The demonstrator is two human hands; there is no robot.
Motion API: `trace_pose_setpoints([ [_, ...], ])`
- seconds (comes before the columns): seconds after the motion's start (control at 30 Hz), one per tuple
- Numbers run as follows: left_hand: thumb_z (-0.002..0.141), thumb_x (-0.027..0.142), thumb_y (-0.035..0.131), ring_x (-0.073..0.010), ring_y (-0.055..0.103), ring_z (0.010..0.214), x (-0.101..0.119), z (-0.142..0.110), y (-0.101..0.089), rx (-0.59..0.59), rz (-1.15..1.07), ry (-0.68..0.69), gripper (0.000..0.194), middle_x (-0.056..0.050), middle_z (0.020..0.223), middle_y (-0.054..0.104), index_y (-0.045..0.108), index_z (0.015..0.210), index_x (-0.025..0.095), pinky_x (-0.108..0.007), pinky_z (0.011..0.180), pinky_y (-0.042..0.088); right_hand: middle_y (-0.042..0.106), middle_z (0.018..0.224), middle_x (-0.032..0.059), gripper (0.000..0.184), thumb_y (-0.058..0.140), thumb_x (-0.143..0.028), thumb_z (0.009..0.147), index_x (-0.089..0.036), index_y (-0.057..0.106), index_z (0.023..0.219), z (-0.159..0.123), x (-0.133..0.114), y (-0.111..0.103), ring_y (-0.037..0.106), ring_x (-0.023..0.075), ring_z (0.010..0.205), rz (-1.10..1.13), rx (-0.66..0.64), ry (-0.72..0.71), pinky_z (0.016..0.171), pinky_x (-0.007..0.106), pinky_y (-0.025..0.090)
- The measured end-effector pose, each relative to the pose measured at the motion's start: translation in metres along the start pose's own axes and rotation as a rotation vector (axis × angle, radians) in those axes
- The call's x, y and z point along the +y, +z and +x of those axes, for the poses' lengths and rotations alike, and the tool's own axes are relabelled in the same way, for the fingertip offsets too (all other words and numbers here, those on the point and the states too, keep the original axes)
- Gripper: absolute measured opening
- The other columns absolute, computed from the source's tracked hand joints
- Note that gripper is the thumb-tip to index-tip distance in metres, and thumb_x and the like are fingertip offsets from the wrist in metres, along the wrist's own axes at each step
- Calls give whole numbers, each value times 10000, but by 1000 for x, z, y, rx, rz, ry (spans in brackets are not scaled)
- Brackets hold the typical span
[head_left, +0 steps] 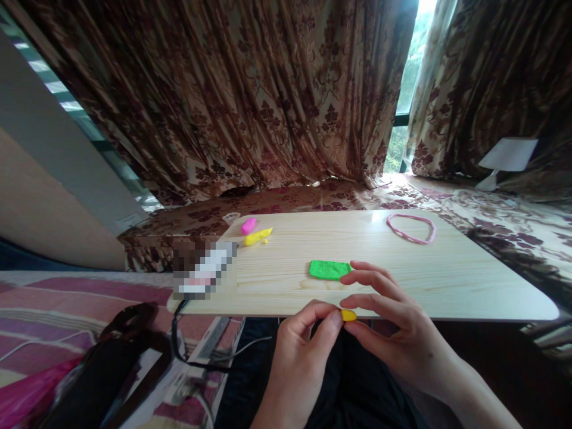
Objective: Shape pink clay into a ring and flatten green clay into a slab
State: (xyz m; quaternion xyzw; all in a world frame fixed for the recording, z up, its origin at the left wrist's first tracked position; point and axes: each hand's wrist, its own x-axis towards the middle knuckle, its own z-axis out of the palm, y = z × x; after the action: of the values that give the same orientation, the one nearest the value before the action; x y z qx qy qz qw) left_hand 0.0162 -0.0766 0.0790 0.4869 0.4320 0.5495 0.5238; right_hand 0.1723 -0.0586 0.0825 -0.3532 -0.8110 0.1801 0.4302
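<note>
Above the near edge of the table, both hands meet at a small yellow piece of modelling clay (349,316). My left hand (306,342) pinches its left end between thumb and forefinger. From the other side, my right hand (397,322) has its thumb at the underside of the piece and its forefinger at the top; its other fingers are spread. Just beyond my right fingertips lies a flat green clay rectangle (328,270) with rounded corners. Farther left on the table are a longer yellow clay lump (258,236) with a tiny bit beside it and a pink clay lump (248,226).
A twisted pink loop (411,241) lies on the pale wooden table (469,274) at the back right. A pixelated object (205,271) covers the left edge, with a black cable below it. A power strip (217,336) lies at lower left. A white lamp (507,156) stands far right.
</note>
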Motion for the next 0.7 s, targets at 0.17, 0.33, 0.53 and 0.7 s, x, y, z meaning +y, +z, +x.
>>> trace_pose_setpoints([
  [0.17, 816, 240, 594, -154, 540, 779, 2, 0, 0, 0, -14, 0, 138, -4, 756, 669, 710, 815, 166, -248, 768, 390, 509, 1211, 35, 192, 591, -143, 828, -250, 632, 982, 1, 0, 0, 315, 207, 1294, -9, -9, -20, 1053, 361, 350],
  [0.33, 821, 253, 587, -152, 526, 758, 2, 0, 0, -8, 7, 0, 154, 3, 707, 639, 709, 793, 163, -245, 745, 389, 513, 1209, 38, 181, 569, -143, 846, -252, 637, 973, 2, 1, -1, 310, 209, 1296, -18, -18, -21, 1042, 365, 360],
  [0.53, 814, 260, 587, -162, 523, 767, 3, 1, 0, 0, 27, -4, 154, -6, 717, 636, 698, 780, 159, -261, 769, 385, 515, 1215, 43, 259, 601, -146, 820, -256, 603, 1055, 1, 1, 0, 312, 211, 1295, -13, -16, -34, 1043, 373, 361],
  [0.7, 829, 271, 555, -163, 509, 743, 4, 1, 2, -2, 5, 7, 201, -4, 687, 605, 670, 710, 157, -263, 756, 386, 516, 1207, 47, 186, 574, -141, 838, -246, 631, 982, 2, -2, 0, 321, 211, 1290, -16, -23, -20, 1043, 375, 355],
])
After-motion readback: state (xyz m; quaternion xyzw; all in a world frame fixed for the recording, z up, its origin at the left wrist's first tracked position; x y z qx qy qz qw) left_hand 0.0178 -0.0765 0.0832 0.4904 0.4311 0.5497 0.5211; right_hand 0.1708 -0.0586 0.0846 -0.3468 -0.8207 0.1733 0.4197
